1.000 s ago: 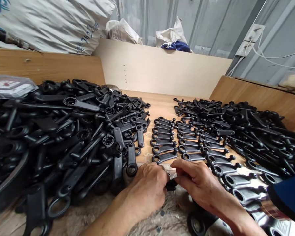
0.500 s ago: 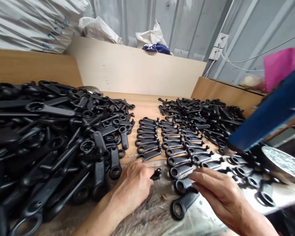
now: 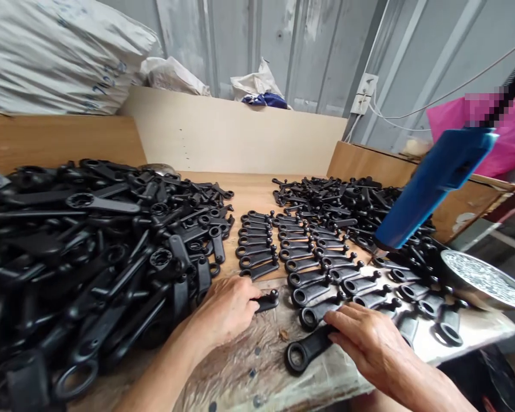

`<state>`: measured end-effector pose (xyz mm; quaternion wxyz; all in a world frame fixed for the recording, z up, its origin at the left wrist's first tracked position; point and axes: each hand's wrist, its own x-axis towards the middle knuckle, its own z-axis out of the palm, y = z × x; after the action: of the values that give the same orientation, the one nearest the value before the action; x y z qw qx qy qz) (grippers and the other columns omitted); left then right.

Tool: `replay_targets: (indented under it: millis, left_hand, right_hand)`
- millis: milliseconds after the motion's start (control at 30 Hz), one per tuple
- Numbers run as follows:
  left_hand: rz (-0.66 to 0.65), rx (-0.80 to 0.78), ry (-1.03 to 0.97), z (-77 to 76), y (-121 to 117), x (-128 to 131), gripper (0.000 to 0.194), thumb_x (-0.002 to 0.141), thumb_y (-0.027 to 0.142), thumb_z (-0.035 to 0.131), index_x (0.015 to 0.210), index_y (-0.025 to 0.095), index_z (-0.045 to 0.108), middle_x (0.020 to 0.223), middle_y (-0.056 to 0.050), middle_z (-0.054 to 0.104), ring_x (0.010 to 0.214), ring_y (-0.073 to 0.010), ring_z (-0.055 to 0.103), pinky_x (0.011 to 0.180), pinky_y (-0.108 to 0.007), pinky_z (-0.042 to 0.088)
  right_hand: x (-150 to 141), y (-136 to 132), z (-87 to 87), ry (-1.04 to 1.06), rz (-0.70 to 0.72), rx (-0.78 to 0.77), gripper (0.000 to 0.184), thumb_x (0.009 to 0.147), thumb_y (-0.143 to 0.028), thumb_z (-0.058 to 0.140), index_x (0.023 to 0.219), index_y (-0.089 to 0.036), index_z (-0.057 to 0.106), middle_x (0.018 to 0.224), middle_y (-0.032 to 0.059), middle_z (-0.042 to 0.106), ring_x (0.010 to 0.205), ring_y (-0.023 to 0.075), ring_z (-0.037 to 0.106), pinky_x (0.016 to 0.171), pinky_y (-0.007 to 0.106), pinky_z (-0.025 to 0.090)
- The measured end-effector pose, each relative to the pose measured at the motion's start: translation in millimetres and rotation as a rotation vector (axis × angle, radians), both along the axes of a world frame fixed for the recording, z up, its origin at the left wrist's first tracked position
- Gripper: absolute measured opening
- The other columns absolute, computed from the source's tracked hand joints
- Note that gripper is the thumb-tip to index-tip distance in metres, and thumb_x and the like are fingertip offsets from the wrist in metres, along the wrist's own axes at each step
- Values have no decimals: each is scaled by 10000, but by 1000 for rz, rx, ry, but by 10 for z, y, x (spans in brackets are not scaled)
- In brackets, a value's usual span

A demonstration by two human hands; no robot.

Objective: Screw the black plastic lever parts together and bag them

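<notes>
My left hand [image 3: 229, 309] has its fingers closed round a black crank lever [image 3: 266, 301], whose ball-knob end sticks out to the right; the ring end is hidden under the hand. On the plastic-covered table front, my right hand [image 3: 369, 337] has its fingers together on the far end of another black crank lever [image 3: 306, 350], its ring end pointing left toward me. Between the hands and the table back, similar levers [image 3: 300, 252] lie in columns, rings to the left and ball knobs to the right. One lever [image 3: 315, 315] lies just beyond my right fingertips.
A big heap of black levers [image 3: 111, 246] fills the left side. A second heap [image 3: 347, 197] lies at the back right. A blue cylindrical tool [image 3: 433, 183] hangs on a black cord above the right side. At the right edge stands a round pan [image 3: 489, 280] of small silvery pieces.
The view has shifted slightly. More of the lever shows beyond my left fingers. My right hand and the nearest lever sit a little further left in the picture.
</notes>
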<state>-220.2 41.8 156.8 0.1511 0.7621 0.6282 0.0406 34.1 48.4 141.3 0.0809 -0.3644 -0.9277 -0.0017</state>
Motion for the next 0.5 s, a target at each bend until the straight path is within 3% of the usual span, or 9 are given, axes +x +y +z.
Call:
replay_targets:
  millis: [133,233,333,400,500]
  left_hand:
    - [35,19,-14,12,-7,-23,301,840,173,407,797,207,703,865,-82,700,851,-232,646,733,-304,434]
    - [24,39,-32,39,-16,-30,305,856,199,390,733,205,668,840,-69,680,839,-225,630,714,-301,425]
    - [-11,43,-88,50,-34,-39,180,768,186,466,740,209,642,860,-43,649,884,-218,596,734,-295,417]
    - [-53,33,-137,35,-45,-48,153,673,182,526,774,213,638,893,-30,630,927,-221,566,772,-300,412]
    - [-63,-4,-178,-3,-51,-58,231,575,218,599,802,215,641,924,-28,597,941,-229,533,781,-311,408]
  right_hand:
    - [-267,-61,-5,70,100,-73,162,853,-127,449,767,-182,575,694,18,616,645,141,566,575,241,376]
    - [-592,-68,20,24,61,-100,129,839,-131,493,753,-177,579,716,22,630,660,149,577,580,248,369]
    - [-865,-24,43,-29,-5,-129,75,830,-138,531,807,-166,597,779,39,655,706,159,598,588,249,370]
    - [-924,7,53,-24,-20,-134,57,831,-161,552,857,-167,603,804,39,664,723,161,605,585,246,369]
    - [-787,6,51,67,-41,-76,52,830,-190,575,875,-186,601,782,14,654,711,153,606,575,236,373]
